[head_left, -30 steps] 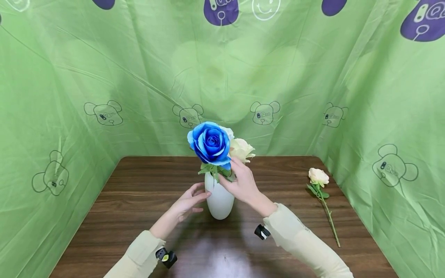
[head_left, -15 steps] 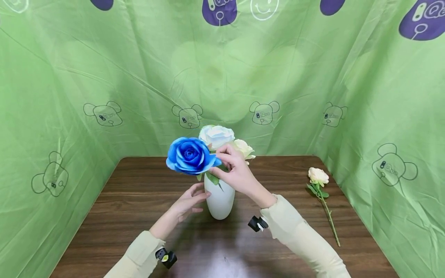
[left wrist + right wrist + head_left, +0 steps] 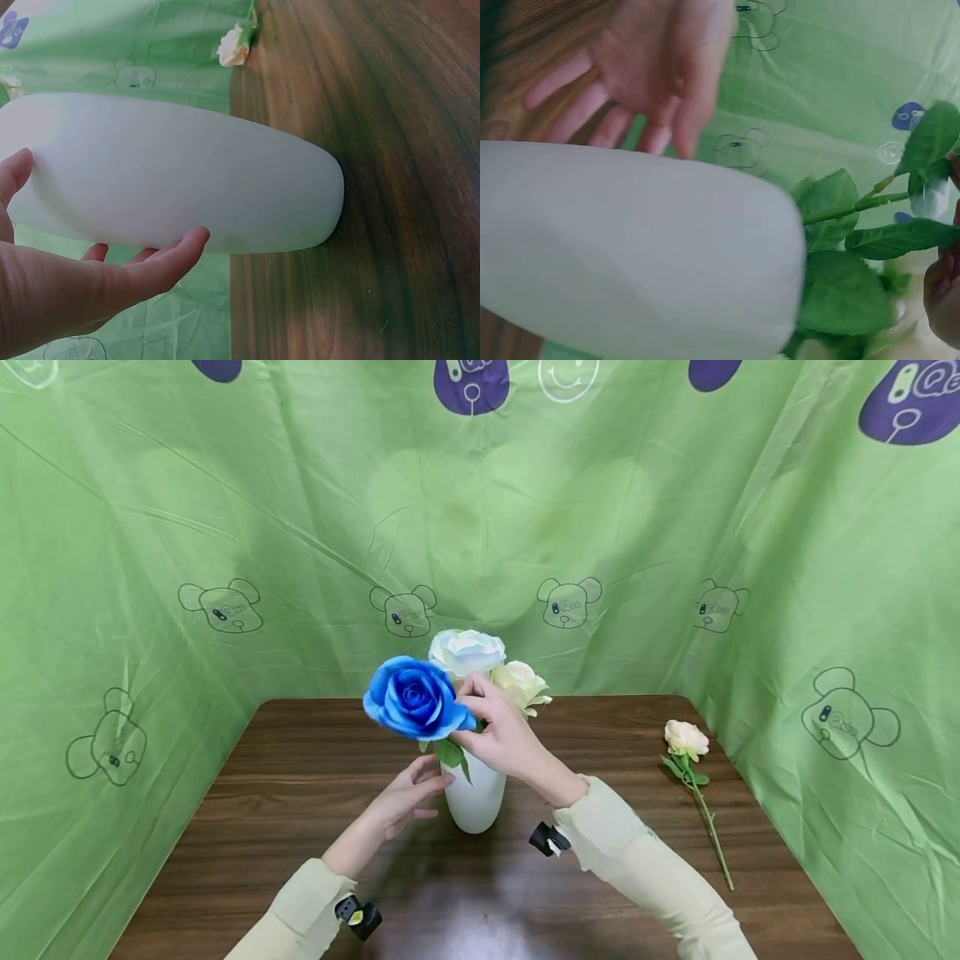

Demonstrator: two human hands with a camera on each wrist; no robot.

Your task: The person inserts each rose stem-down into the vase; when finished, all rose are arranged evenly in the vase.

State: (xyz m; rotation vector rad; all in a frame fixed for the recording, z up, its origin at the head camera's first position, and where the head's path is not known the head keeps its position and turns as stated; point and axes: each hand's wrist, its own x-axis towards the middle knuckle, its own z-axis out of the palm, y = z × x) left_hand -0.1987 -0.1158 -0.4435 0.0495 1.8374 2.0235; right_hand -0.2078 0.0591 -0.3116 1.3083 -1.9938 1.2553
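Note:
A white vase [image 3: 474, 802] stands upright on the wooden table, holding a pale blue-white rose [image 3: 467, 652] and a cream rose [image 3: 519, 681]. My right hand [image 3: 501, 731] pinches a blue rose [image 3: 414, 695] just below its bloom, which tilts to the left in front of the others. Its green stem [image 3: 829, 216] runs into the vase mouth in the right wrist view, with leaves around it. My left hand [image 3: 405, 797] rests with loosely spread fingers against the vase's left side; the left wrist view has its fingertips [image 3: 196, 235] along the white wall.
On the right of the table [image 3: 300, 827] lies a pale pink rose [image 3: 686, 739] with its stem pointing toward the front. Green printed cloth [image 3: 315, 510] hangs behind the table and along both sides.
The blue rose has moved left and tilted outward with my right hand, uncovering the blue-white rose behind it. In the last half second it shifts only slightly. My left hand stays against the vase.

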